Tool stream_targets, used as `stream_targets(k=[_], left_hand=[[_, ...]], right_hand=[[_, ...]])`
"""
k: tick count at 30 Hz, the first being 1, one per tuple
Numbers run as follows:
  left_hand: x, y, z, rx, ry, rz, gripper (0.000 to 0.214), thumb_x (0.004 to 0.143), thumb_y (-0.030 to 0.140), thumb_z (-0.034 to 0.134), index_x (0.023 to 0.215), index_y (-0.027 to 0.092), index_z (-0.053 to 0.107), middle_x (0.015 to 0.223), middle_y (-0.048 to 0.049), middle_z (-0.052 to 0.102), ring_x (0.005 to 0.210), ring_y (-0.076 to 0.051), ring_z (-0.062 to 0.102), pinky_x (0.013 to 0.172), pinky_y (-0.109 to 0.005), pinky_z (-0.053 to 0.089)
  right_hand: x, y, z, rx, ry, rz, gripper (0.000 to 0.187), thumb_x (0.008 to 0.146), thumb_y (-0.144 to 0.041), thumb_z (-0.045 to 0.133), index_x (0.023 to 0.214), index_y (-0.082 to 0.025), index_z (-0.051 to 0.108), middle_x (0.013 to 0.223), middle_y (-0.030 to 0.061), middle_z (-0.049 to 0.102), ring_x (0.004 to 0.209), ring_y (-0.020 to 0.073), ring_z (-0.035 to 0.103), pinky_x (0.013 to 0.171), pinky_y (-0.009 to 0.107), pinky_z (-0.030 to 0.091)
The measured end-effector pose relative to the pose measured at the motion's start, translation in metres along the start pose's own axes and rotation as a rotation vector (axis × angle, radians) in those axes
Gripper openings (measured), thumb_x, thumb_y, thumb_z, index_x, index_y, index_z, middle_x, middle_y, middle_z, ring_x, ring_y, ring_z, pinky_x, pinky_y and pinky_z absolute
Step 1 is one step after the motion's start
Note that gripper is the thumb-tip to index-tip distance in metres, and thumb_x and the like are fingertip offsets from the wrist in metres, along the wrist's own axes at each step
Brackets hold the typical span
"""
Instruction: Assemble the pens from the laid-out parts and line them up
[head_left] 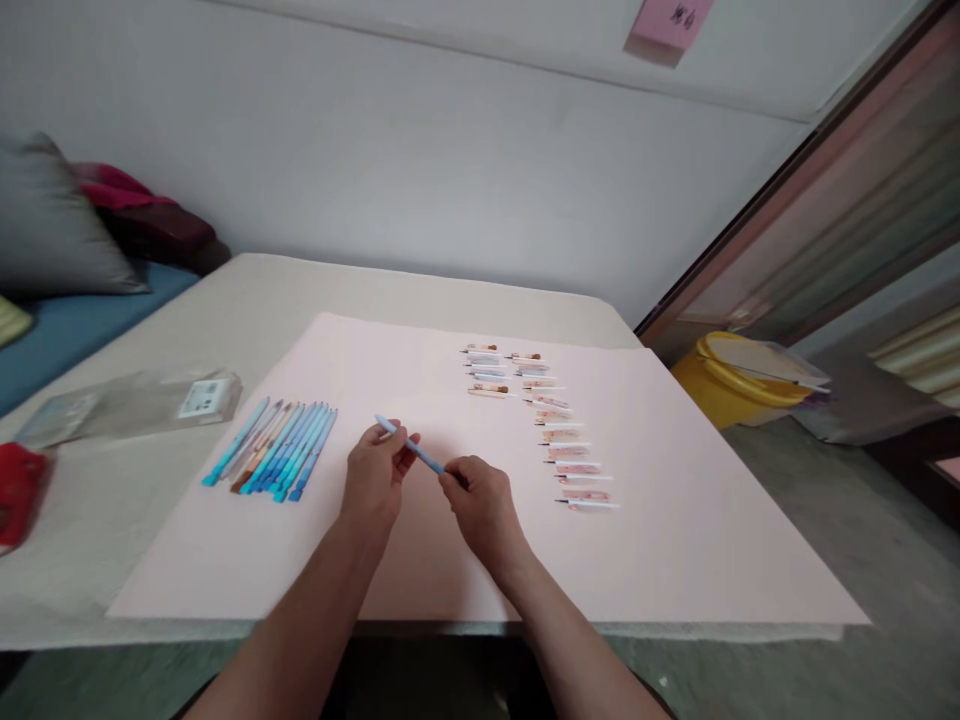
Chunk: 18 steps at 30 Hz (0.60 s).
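A light blue pen (424, 457) slants between my two hands over the pale pink sheet (420, 370). My left hand (376, 465) pinches its upper part, and my right hand (480, 497) closes round its lower end, which the fingers hide. To the left lies a row of assembled pens (281, 445), mostly blue and turquoise with a few brown and clear ones. On the right, a column of disassembled pen parts (574, 450) runs away from me: thin white refills with dark tips beside short patterned pieces. A smaller group of such parts (487, 370) lies at the back.
A clear plastic packet (142, 405) with a white label and a red object (19, 490) lie on the table's left side. A yellow bucket (720, 385) stands on the floor at right. A blue seat (90, 315) with a grey cushion (64, 220) is at far left.
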<state>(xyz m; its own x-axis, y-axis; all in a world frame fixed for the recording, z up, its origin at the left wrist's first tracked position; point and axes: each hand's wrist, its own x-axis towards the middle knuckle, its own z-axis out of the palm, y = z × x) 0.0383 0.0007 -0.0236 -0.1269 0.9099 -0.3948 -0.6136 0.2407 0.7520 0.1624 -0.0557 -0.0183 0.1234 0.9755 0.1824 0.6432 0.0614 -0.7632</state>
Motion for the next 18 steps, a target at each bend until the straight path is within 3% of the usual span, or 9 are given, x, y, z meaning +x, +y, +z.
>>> stream_targets(k=[6, 12, 15, 18], left_hand=[[-0.0006, 0.0013, 0.0007, 0.008, -0.056, -0.025, 0.021, 0.075, 0.005, 0.058, 0.094, 0.014, 0.058, 0.090, -0.0112, 0.065, 0.084, -0.019, 0.064, 0.080, -0.036, 0.050], [-0.0015, 0.0007, 0.0021, 0.031, -0.036, -0.012, 0.019, 0.069, 0.022, 0.069, 0.083, 0.017, 0.056, 0.078, -0.0007, 0.060, 0.071, -0.010, 0.060, 0.072, -0.027, 0.048], [0.0003, 0.0016, 0.0005, 0.040, -0.025, -0.004, 0.022, 0.066, 0.016, 0.071, 0.083, 0.016, 0.057, 0.077, -0.0002, 0.058, 0.070, -0.010, 0.060, 0.074, -0.027, 0.048], [0.0003, 0.0038, 0.0007, 0.032, -0.051, -0.017, 0.024, 0.069, 0.009, 0.066, 0.091, 0.014, 0.058, 0.083, -0.0065, 0.062, 0.078, -0.016, 0.063, 0.078, -0.033, 0.049]], right_hand=[[0.0006, 0.0022, -0.0022, 0.017, 0.011, 0.018, 0.014, 0.075, -0.014, 0.053, 0.064, -0.019, 0.061, 0.060, -0.0005, 0.059, 0.057, 0.0124, 0.054, 0.053, 0.021, 0.037], [0.0006, 0.0006, -0.0010, -0.018, 0.004, 0.004, 0.013, 0.075, -0.014, 0.054, 0.067, -0.019, 0.062, 0.062, -0.0001, 0.060, 0.057, 0.0117, 0.053, 0.052, 0.021, 0.035], [0.0002, -0.0003, -0.0011, -0.015, -0.010, 0.003, 0.011, 0.076, -0.015, 0.055, 0.068, -0.019, 0.062, 0.064, 0.0002, 0.061, 0.058, 0.0118, 0.054, 0.054, 0.021, 0.036], [0.0002, 0.0003, -0.0028, -0.016, -0.011, 0.009, 0.012, 0.076, -0.015, 0.054, 0.068, -0.019, 0.062, 0.064, 0.0004, 0.061, 0.058, 0.0121, 0.054, 0.054, 0.021, 0.036]])
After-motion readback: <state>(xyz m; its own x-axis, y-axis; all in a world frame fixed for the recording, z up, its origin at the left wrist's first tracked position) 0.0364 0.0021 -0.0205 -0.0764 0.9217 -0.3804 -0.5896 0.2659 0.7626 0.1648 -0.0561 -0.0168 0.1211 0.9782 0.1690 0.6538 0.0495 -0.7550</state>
